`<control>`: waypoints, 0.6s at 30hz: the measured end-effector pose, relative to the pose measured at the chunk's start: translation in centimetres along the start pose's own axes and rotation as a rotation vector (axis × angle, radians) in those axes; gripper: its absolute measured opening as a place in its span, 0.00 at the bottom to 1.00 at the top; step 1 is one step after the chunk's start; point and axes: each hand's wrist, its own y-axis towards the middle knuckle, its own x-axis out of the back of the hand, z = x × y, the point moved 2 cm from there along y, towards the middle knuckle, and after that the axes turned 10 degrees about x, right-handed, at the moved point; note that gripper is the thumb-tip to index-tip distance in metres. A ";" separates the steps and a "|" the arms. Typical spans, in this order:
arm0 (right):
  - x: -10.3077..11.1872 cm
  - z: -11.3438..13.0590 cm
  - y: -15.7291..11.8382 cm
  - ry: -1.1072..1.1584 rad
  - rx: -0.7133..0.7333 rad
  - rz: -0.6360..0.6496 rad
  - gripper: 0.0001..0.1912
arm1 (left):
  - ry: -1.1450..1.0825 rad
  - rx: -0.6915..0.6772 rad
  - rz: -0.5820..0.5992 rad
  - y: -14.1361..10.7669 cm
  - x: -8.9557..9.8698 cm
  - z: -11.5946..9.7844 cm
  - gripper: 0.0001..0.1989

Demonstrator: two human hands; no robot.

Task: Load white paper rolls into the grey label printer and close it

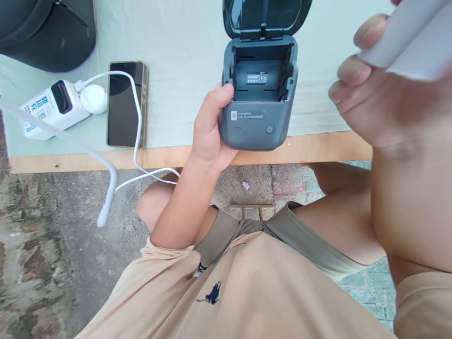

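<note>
My left hand (213, 125) grips the left side of a dark grey label printer (254, 125), its thumb on the upper edge. The printer's dark lid (266, 19) is swung up, and a printed sticker (257, 78) shows inside its bay, where no roll sits. On the front are a power button and a small label. At the upper right, close to the camera, my right hand (367, 94) has its fingers closed round a pale, whitish object (413, 37). That object is blurred and cut off by the frame, so its kind is unclear.
A phone (122, 103) lies on the cloth-covered table (169, 56), left of the printer. Beside it is a white power strip (52, 108) with a plugged-in white charger; white cables (137, 117) hang over the wooden edge. A black bag (52, 37) stands at the upper left.
</note>
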 end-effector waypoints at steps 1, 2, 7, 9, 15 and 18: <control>0.0 -0.5 -0.1 -0.042 -0.036 -0.056 0.12 | 0.005 0.000 -0.002 0.0 0.1 0.0 0.14; -0.1 -0.9 -0.2 -0.114 -0.045 -0.102 0.11 | 0.013 -0.001 -0.004 0.0 0.1 0.0 0.16; -0.9 -1.3 -0.8 -0.688 0.093 0.017 0.17 | 0.020 -0.010 -0.009 0.0 0.0 0.1 0.20; -0.9 -1.3 -1.0 -0.921 0.133 0.115 0.17 | 0.027 -0.008 0.002 0.0 -0.1 0.1 0.21; -0.5 -2.0 -0.9 -0.974 0.096 0.118 0.21 | 0.025 -0.008 0.019 -0.1 -0.2 -0.1 0.19; -0.7 -2.2 -1.0 -0.952 0.053 0.161 0.24 | 0.000 -0.001 0.022 -0.2 -0.2 -0.1 0.14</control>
